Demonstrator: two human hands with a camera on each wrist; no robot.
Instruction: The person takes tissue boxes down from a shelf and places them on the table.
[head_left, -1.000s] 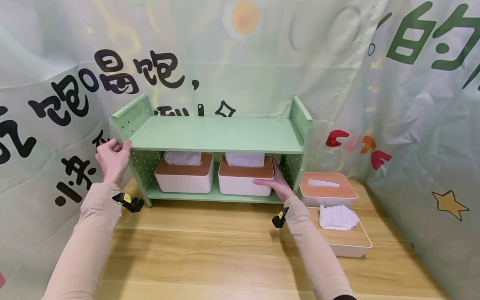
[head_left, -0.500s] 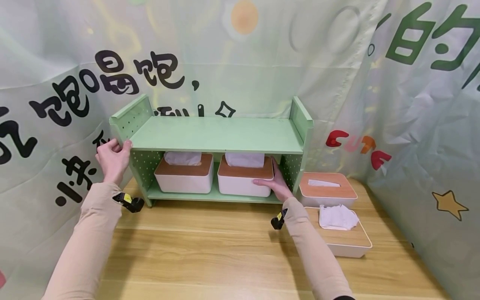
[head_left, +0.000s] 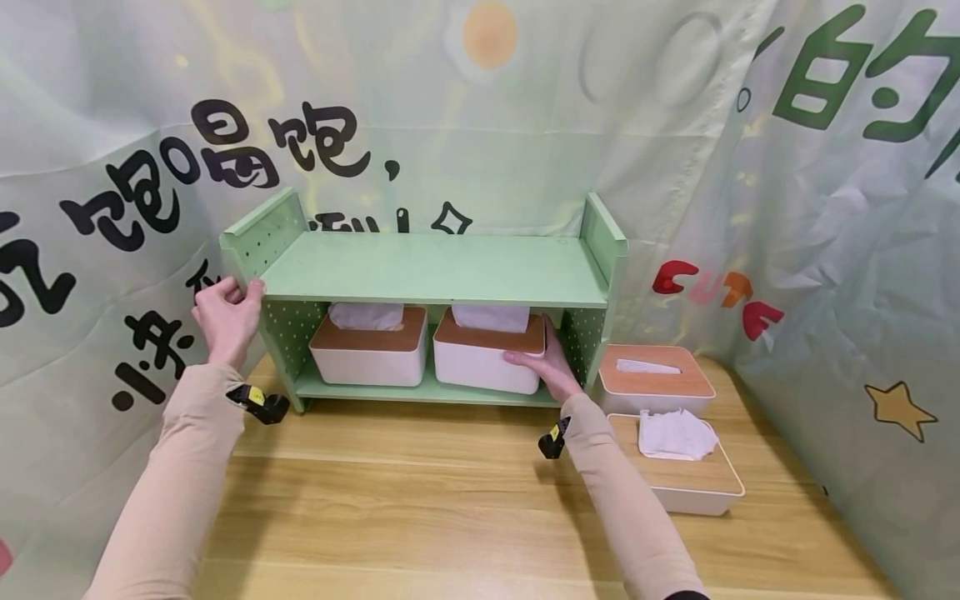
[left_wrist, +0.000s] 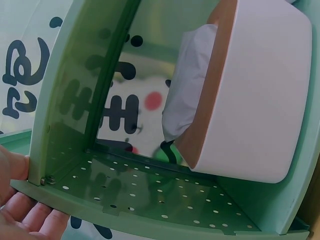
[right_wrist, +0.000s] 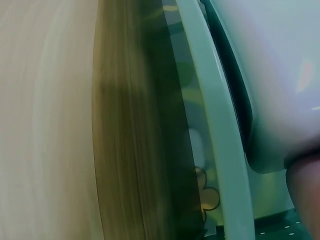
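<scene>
A pale green two-tier shelf (head_left: 435, 267) stands against the cloth backdrop. My left hand (head_left: 227, 321) grips the front edge of its left side panel; the left wrist view shows thumb and fingers (left_wrist: 35, 217) on either side of the edge. On the lower tier, my right hand (head_left: 553, 367) holds the right-hand tissue box (head_left: 480, 367), white with a wood lid, thumb across the front and fingers along the right side. That box sits slightly angled, its right front corner nearer me. Left of it is a matching tissue box (head_left: 367, 367), tissue sticking up.
Two more wood-lidded tissue boxes are on the wooden table (head_left: 420, 500) right of the shelf: a rear box (head_left: 652, 382) close to the side panel and a front box (head_left: 693, 479) with crumpled tissue on top. Printed cloth (head_left: 480, 150) hangs behind and on both sides.
My right hand has shifted a little left, and the tissue box it holds has moved slightly left and turned. The left hand keeps its place on the shelf.
</scene>
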